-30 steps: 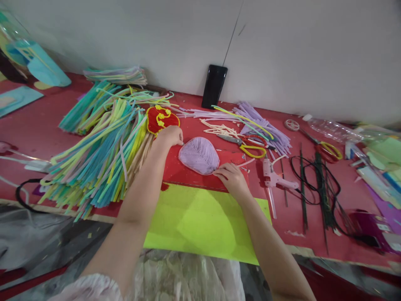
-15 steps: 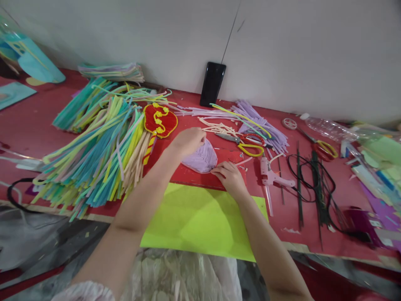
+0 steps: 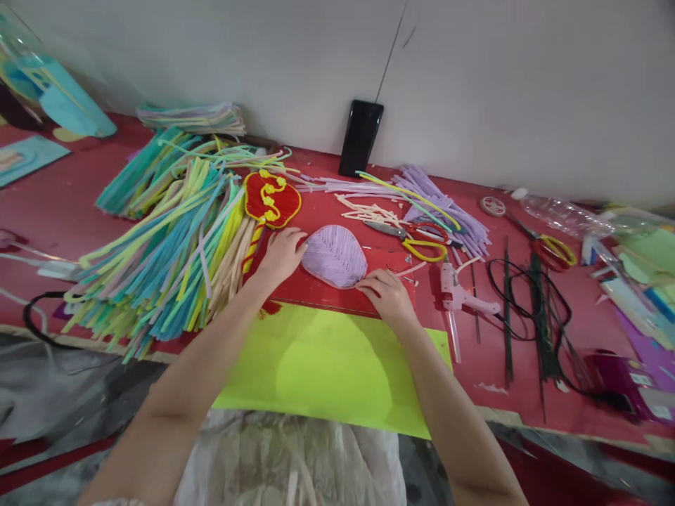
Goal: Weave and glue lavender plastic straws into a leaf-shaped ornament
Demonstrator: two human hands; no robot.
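A lilac oval panel (image 3: pixel 335 254) of pipe cleaners laid in a herringbone pattern lies on a red board (image 3: pixel 311 292). At its lower right tip my right hand (image 3: pixel 389 294) pinches the edge between closed fingers. My left hand (image 3: pixel 283 254) is by the panel's left edge, its fingers stretched out and slightly apart; whether they touch the edge I cannot tell. Just beyond that hand rests a red fan (image 3: pixel 273 200) with yellow trim and small yellow flowers. Under my forearms spreads a lime-green sheet (image 3: pixel 327 372).
Pipe cleaners in many colours (image 3: pixel 163 260) are heaped at left. Scissors (image 3: pixel 422 246), lilac pipe cleaners (image 3: pixel 443 211) and a pink glue gun (image 3: pixel 461 295) lie at right. Farther right are more scissors (image 3: pixel 551 249) and dark stems (image 3: pixel 538 316). A black phone (image 3: pixel 361 138) leans on the wall.
My left hand has moved left and down from the panel's top to its left side, uncovering the panel. The right hand keeps its hold at the lower right tip.
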